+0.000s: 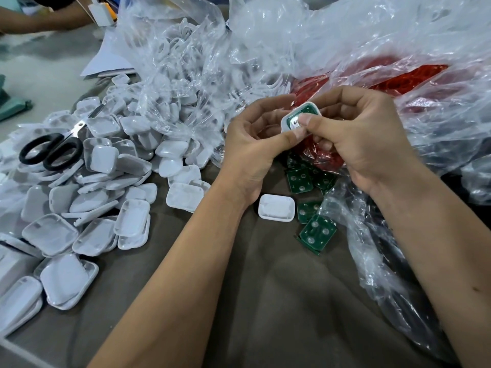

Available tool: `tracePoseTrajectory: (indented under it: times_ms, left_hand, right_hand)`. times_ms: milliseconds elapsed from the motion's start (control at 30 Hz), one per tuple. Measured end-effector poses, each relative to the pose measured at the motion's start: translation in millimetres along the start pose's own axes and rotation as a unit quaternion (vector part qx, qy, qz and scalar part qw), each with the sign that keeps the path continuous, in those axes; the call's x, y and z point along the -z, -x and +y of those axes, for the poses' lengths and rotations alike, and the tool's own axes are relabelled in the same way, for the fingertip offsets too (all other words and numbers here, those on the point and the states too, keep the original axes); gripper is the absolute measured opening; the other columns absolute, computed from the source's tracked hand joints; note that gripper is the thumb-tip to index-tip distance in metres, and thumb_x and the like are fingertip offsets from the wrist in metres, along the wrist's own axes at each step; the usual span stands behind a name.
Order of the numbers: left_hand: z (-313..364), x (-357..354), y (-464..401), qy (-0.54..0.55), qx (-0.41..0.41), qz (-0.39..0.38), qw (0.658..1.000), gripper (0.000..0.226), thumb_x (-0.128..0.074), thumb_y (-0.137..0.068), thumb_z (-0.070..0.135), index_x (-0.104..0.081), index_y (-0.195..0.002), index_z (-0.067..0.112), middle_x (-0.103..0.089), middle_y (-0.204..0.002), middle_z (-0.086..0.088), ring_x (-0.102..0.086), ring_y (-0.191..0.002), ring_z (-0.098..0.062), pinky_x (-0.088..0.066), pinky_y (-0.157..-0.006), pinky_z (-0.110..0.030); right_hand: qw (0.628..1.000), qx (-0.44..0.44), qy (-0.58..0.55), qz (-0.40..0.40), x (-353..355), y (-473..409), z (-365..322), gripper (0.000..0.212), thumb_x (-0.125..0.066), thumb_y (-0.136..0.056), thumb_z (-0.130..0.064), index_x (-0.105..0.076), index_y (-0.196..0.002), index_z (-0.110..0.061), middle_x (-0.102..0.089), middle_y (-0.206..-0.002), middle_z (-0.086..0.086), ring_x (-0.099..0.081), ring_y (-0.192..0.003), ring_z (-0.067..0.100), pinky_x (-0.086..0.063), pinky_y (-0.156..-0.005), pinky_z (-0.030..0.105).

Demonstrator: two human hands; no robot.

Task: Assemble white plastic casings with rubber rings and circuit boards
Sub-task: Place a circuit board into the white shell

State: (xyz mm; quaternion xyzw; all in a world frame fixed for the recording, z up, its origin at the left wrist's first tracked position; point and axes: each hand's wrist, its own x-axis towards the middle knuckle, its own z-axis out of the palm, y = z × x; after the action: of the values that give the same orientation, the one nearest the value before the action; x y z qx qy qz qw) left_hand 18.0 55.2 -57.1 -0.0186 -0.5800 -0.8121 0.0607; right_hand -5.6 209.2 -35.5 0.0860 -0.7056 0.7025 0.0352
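My left hand (252, 144) and my right hand (366, 136) together hold one white casing (288, 120) above the table, with a green circuit board (305, 109) seated inside it. Both thumbs press on the board and casing edge, and the fingers curl behind it. Under my hands lie several loose green circuit boards (317, 232) and one white casing (276, 207). A clear bag holds red rubber rings (414, 75) just behind my right hand.
A big heap of white casings (106, 181) covers the left of the table, with black-handled scissors (51, 152) on top. Crumpled clear plastic bags (372, 35) fill the back and right. Another person's arm (39, 19) is at the far left.
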Motion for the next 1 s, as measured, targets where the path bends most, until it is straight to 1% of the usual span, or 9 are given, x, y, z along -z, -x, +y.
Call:
tracePoseTrajectory:
  times_ms: [167, 267, 333, 400, 467, 600, 733, 867, 1000]
  left_hand:
    - [1.4, -1.1, -3.0, 0.042, 0.041, 0.024, 0.998, 0.010, -0.065, -0.094, -0.004, -0.067, -0.101, 0.001, -0.067, -0.100, -0.023, -0.070, -0.090, -0.028, -0.061, -0.082, -0.039]
    - [1.7, -1.6, -3.5, 0.037, 0.056, 0.014, 0.998, 0.006, -0.063, -0.096, -0.002, -0.066, -0.097, 0.003, -0.070, -0.089, -0.016, -0.072, -0.082, -0.027, -0.062, -0.073, -0.035]
    - [2.0, -2.4, -2.7, 0.036, 0.053, 0.011, 0.998, 0.007, -0.063, -0.096, -0.003, -0.066, -0.098, 0.003, -0.071, -0.085, -0.013, -0.074, -0.077, -0.026, -0.062, -0.070, -0.031]
    - [2.3, -3.0, -2.1, 0.041, 0.044, 0.014, 0.998, 0.009, -0.064, -0.095, -0.005, -0.067, -0.098, 0.002, -0.071, -0.084, -0.013, -0.074, -0.077, -0.023, -0.061, -0.070, -0.029]
    - [2.4, -3.1, -1.8, 0.045, 0.037, 0.017, 0.998, 0.009, -0.064, -0.094, -0.007, -0.068, -0.098, 0.001, -0.069, -0.084, -0.014, -0.073, -0.077, -0.021, -0.061, -0.069, -0.027]
    - [3.4, -3.3, -1.4, 0.051, 0.031, 0.026, 0.998, 0.009, -0.065, -0.093, -0.007, -0.069, -0.097, 0.001, -0.067, -0.085, -0.015, -0.073, -0.076, -0.021, -0.061, -0.067, -0.024]
    - [3.3, -2.9, -1.5, 0.057, 0.028, 0.026, 0.998, 0.011, -0.065, -0.093, -0.008, -0.069, -0.094, 0.002, -0.068, -0.084, -0.015, -0.073, -0.079, -0.023, -0.061, -0.068, -0.025]
    - [3.0, -4.1, -1.8, 0.060, 0.026, 0.024, 0.998, 0.011, -0.065, -0.092, -0.008, -0.069, -0.096, 0.001, -0.068, -0.088, -0.018, -0.074, -0.079, -0.023, -0.061, -0.069, -0.026]
    - [2.5, -4.2, -1.4, 0.059, 0.022, 0.019, 0.998, 0.011, -0.066, -0.091, -0.009, -0.069, -0.098, -0.001, -0.069, -0.084, -0.016, -0.073, -0.080, -0.024, -0.061, -0.070, -0.026]
  right_hand:
    - [1.000, 0.002, -0.014, -0.001, -1.7, 0.7, -0.3, 0.013, -0.082, -0.084, 0.000, -0.074, -0.093, -0.004, -0.073, -0.082, 0.019, -0.058, -0.058, 0.016, -0.043, -0.048, 0.021]
    - [0.999, -0.007, -0.037, 0.003, -2.1, 0.7, -0.4, 0.012, -0.080, -0.086, 0.002, -0.072, -0.095, -0.001, -0.073, -0.082, 0.019, -0.056, -0.060, 0.023, -0.043, -0.048, 0.020]
    - [0.999, -0.014, -0.047, 0.003, -1.9, 0.7, -1.5, 0.012, -0.079, -0.087, 0.002, -0.072, -0.097, 0.000, -0.074, -0.091, 0.028, -0.054, -0.067, 0.028, -0.042, -0.048, 0.020]
    - [0.998, -0.022, -0.054, -0.001, -1.9, 0.8, -3.2, 0.012, -0.077, -0.087, 0.003, -0.071, -0.096, -0.001, -0.071, -0.100, 0.036, -0.054, -0.067, 0.026, -0.042, -0.049, 0.020]
    - [0.998, -0.029, -0.058, -0.005, -1.9, 0.8, -3.9, 0.011, -0.076, -0.088, 0.004, -0.071, -0.095, -0.002, -0.070, -0.100, 0.037, -0.055, -0.064, 0.021, -0.042, -0.050, 0.020]
    - [0.996, -0.043, -0.075, -0.010, -0.7, -0.7, -4.3, 0.010, -0.073, -0.092, 0.000, -0.073, -0.088, -0.009, -0.070, -0.078, 0.013, -0.055, -0.058, 0.014, -0.042, -0.048, 0.020]
    - [0.996, -0.045, -0.078, -0.007, -0.4, -1.6, -3.3, 0.016, -0.070, -0.094, 0.001, -0.073, -0.085, -0.011, -0.068, -0.075, 0.010, -0.054, -0.057, 0.016, -0.042, -0.047, 0.021]
    - [0.998, -0.027, -0.058, 0.007, -1.5, -1.9, -0.9, 0.012, -0.072, -0.093, 0.002, -0.074, -0.087, -0.009, -0.069, -0.072, 0.010, -0.053, -0.056, 0.018, -0.042, -0.046, 0.021]
    - [0.999, -0.010, -0.044, 0.017, -2.6, -2.0, -0.1, 0.011, -0.073, -0.091, 0.001, -0.075, -0.087, -0.009, -0.071, -0.072, 0.010, -0.055, -0.054, 0.015, -0.042, -0.045, 0.021]
